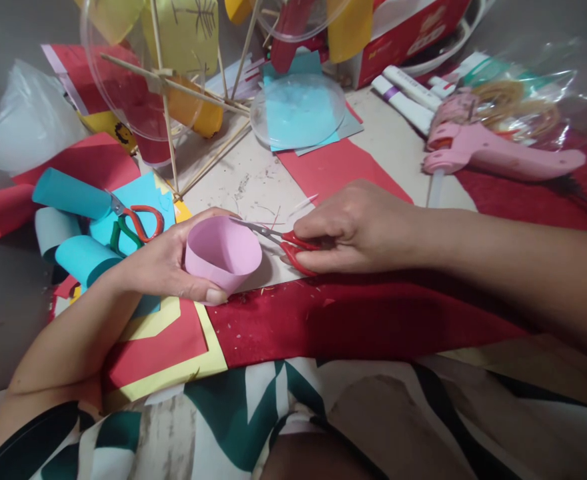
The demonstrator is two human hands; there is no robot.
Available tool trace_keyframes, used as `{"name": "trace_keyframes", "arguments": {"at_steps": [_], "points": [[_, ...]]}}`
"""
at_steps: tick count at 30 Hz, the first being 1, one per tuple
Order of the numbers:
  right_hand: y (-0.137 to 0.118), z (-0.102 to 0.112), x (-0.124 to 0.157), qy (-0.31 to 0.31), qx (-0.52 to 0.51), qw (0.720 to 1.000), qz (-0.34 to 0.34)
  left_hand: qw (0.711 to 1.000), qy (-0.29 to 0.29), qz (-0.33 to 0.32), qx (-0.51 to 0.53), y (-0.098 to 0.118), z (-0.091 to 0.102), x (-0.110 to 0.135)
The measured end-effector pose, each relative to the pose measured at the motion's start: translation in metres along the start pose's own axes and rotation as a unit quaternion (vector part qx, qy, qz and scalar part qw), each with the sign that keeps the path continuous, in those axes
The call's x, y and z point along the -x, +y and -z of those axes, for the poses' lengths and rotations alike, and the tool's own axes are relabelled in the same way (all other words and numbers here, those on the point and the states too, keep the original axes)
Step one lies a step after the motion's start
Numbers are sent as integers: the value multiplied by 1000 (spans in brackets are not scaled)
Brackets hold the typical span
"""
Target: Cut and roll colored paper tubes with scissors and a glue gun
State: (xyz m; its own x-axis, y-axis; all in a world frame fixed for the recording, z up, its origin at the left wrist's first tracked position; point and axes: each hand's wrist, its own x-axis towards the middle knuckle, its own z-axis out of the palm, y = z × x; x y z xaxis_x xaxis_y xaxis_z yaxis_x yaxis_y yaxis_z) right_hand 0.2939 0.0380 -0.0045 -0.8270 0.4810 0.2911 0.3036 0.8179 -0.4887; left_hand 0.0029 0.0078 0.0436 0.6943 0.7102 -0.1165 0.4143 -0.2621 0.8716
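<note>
My left hand (173,263) is wrapped round a pink paper cup shape (223,253), its opening tilted up toward me. In my right hand (361,230) is a pair of red-handled scissors (293,250), fingers in the loops. The blades point left and reach the far right rim of the pink paper; I cannot tell whether they have the edge between them. Beyond my left wrist lies a second pair of scissors (141,223) with orange and green handles, on blue paper (106,230). Thin paper scraps (276,217) lie just past the blades.
Behind my hands stands a wheel-like frame of wooden sticks (166,133) with paper cups and clear plastic discs. At right are a pink glue gun (498,150) and white tubes (408,100). Rolled blue paper (68,193) is at left, red paper (343,170) at centre.
</note>
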Motion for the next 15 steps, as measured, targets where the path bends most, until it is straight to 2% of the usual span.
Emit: {"name": "trace_keyframes", "arguments": {"at_steps": [8,15], "points": [[0,0,-1,-9,-6,1000,11,1000,-11,17,23,-1,1,0],[-3,0,0,-1,-31,999,8,999,-26,-20,40,1,-5,-2]]}}
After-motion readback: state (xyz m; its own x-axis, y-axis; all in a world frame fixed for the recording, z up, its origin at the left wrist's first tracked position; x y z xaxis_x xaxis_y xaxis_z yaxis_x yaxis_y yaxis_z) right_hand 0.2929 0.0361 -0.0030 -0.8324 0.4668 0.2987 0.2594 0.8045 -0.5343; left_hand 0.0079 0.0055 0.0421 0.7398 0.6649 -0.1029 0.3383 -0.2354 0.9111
